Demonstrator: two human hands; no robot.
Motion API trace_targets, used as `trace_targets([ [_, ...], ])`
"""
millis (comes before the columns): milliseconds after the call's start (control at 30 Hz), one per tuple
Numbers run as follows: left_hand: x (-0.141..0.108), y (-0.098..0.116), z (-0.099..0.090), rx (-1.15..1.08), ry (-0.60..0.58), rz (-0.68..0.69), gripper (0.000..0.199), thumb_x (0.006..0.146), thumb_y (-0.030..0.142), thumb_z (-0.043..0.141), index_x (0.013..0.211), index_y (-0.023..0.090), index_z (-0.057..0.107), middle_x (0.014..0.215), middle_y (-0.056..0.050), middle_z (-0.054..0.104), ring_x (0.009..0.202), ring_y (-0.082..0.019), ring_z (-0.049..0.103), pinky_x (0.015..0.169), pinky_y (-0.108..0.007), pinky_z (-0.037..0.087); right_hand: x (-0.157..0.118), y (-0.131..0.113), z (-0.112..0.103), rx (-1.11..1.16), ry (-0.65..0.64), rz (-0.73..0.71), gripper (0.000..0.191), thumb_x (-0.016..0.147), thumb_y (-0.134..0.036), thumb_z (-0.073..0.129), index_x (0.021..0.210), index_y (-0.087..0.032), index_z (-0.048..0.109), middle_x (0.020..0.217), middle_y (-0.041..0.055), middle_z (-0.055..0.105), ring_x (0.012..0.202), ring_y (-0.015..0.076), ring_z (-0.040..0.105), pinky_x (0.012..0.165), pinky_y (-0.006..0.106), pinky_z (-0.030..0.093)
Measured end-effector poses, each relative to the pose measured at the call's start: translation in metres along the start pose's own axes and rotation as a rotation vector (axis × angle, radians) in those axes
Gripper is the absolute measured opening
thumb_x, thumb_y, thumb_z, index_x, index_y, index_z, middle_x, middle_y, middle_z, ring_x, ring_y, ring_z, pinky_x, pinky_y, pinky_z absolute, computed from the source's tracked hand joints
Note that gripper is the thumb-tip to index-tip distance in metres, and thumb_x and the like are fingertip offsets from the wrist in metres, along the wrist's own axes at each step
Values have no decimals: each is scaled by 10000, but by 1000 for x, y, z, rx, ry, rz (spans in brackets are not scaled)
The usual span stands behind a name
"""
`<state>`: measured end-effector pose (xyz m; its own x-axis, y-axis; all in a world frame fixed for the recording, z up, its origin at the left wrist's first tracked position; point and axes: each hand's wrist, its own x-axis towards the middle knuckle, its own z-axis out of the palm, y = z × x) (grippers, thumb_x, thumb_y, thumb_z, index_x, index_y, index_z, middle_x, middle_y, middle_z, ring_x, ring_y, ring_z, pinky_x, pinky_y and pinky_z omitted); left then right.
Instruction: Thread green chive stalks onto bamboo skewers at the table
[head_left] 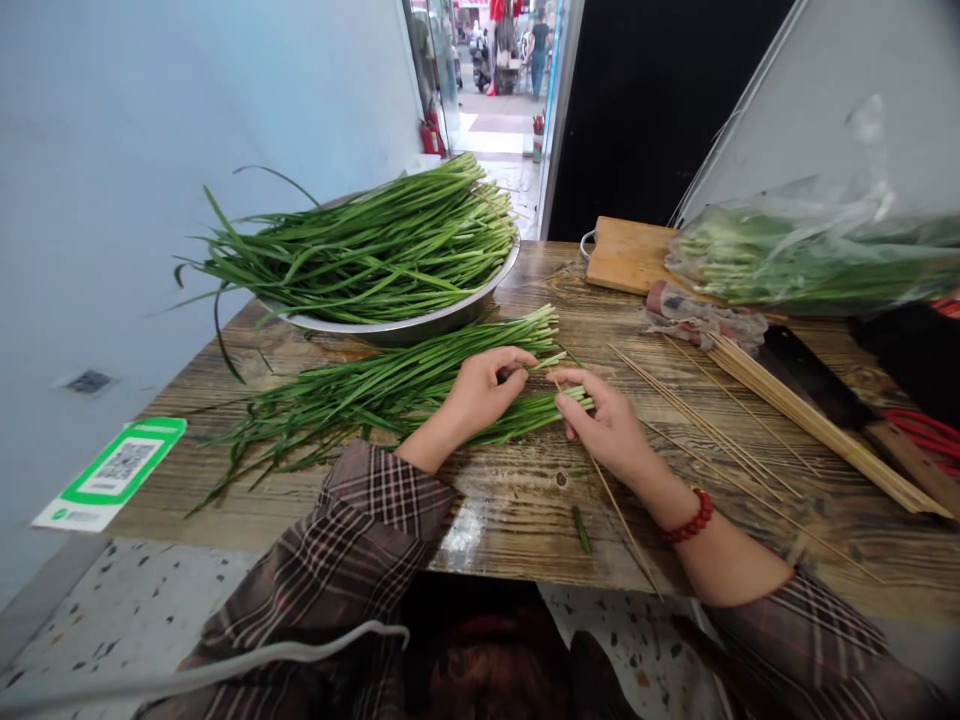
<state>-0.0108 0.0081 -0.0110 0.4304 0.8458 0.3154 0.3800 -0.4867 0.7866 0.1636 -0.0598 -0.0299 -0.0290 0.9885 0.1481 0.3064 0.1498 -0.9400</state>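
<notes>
Green chives [375, 375] lie in a loose pile on the wooden table, their pale cut ends pointing right. My left hand [487, 390] is over the pile, thumb and forefinger pinched near the pale end of a chive stalk. My right hand [600, 420] grips a thin wooden skewer [611, 495] near its upper tip; the skewer slants down toward the table's front edge. Pale ends of more chives show beside the right fingers. Behind the pile, a metal basin [420, 325] holds a large heap of chives [360, 250].
Loose skewers [705, 425] and a skewer bundle [817, 420] lie at the right, beside a knife [825, 385]. A cutting board [630, 255] and a plastic bag of greens [817, 250] are behind. A green-edged code card [120, 470] is at the left.
</notes>
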Motion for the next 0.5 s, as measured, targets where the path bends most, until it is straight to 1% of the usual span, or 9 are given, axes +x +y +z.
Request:
trace_targets([
  [133,-1,3,0,-4,6,-1,162,817,180,570,878,135,712,855,-52,708,768,-150,627,709,-259,472,-1,3,0,-26,-6,-20,320,865,-304,514,1155,-202,603,913,21,631,448,50,483,429,195,394],
  [233,-1,2,0,-2,-12,-13,172,822,195,584,903,132,722,861,-59,721,752,-149,633,691,-255,477,-1,5,-1,-59,-3,-40,348,870,-291,508,1196,-217,605,968,30,637,454,47,466,435,196,389],
  [333,-1,2,0,-7,-20,-18,175,817,193,597,918,129,725,868,-63,725,744,-148,636,679,-252,480,-1,5,-1,-78,-12,-38,368,871,-294,507,1217,-221,608,877,19,643,468,65,472,446,198,389],
  [400,-2,2,-1,-7,-17,-7,169,814,184,601,912,130,728,871,-65,726,763,-151,642,698,-256,486,-1,5,-1,-83,-18,-32,374,869,-300,508,1216,-214,616,794,8,631,472,76,474,448,200,383],
  [500,-2,2,-1,9,-11,28,157,818,173,598,894,149,734,859,-56,724,782,-154,648,726,-266,492,-2,4,-2,-85,-14,-20,373,862,-307,512,1199,-198,630,736,-2,610,465,79,461,446,203,372],
])
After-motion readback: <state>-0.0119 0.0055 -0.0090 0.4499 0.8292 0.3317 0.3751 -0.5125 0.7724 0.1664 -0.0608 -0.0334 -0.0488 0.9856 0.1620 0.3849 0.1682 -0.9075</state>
